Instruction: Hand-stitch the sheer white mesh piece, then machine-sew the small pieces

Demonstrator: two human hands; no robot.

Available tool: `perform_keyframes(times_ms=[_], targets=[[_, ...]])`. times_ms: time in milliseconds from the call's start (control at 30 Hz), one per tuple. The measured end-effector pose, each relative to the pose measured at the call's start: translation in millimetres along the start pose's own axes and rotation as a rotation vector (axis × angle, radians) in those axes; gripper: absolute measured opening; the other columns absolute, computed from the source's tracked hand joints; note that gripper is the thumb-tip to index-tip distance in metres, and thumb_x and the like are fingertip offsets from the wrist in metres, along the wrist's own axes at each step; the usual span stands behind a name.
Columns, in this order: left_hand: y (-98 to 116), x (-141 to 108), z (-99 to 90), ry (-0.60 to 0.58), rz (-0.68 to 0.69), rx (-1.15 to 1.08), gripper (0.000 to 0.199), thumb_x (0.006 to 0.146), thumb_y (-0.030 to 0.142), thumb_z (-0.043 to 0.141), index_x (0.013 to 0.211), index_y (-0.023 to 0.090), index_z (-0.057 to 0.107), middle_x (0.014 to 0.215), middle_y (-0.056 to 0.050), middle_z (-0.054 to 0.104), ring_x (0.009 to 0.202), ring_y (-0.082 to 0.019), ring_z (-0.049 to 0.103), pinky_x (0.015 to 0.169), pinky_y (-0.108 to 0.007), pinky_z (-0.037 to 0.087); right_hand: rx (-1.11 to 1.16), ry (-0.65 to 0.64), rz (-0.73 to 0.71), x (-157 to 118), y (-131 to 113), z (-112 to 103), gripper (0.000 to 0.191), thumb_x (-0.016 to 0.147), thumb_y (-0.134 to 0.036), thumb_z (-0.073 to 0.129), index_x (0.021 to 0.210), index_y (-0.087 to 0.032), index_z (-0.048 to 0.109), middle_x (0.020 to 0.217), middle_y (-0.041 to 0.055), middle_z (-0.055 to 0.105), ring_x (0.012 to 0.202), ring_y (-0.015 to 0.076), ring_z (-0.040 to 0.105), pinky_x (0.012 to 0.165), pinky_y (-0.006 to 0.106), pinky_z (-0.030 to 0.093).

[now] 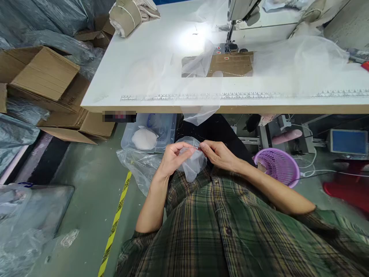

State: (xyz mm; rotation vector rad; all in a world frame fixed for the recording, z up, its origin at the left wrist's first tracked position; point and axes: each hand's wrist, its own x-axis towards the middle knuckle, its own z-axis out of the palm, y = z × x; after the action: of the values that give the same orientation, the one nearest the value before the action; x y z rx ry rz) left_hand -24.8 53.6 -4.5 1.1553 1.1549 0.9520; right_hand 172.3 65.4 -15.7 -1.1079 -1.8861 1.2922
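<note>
White worktop (138, 77) ahead; sheer fabric (191, 169) over my lap (230, 138), left fingers (184, 146) and right fingers (210, 149) pinching its upper edge; looks light, soft, slippery, best held by that edge.

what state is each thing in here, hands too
left hand: pinching the fabric
right hand: pinching the fabric
fabric: bunched, held over the lap
cardboard box: open, flaps spread
bin: open, a white bundle inside
basket: upright, open-topped
cloth roll: rolled, tied round
sewing machine: needle position too small to tell
</note>
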Motion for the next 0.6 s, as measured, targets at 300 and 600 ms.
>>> perform_keyframes(times_ms=[300, 600], targets=[[-1.4, -2.5, 3.4, -0.022, -0.024, 0.022, 0.024, 0.074, 0.039, 0.079, 0.080, 0.016, 0.074, 0.068, -0.001, 0.068, 0.059, -0.010, 0.056, 0.055, -0.020, 0.041, 0.011, 0.077, 0.006, 2.3, -4.1, 3.2, 0.040, 0.096, -0.054, 0.047, 0.080, -0.018, 0.055, 0.070, -0.0023, 0.050, 0.060, 0.0100, 0.039, 0.057, 0.025, 0.031], [11.5, -21.3, -21.5, -0.356, -0.143, 0.147, 0.035, 0.074, 0.034, 0.079, 0.102, 0.017, 0.070, 0.065, 0.003, 0.062, 0.055, -0.009, 0.054, 0.052, -0.019, 0.041, 0.322, -0.223, 0.127, -30.9, 15.2, -0.3, 0.037, 0.083, -0.051, 0.068, 0.076, -0.015, 0.064, 0.066, -0.0026, 0.053, 0.060, 0.0095, 0.044, 0.056, 0.023, 0.037]])
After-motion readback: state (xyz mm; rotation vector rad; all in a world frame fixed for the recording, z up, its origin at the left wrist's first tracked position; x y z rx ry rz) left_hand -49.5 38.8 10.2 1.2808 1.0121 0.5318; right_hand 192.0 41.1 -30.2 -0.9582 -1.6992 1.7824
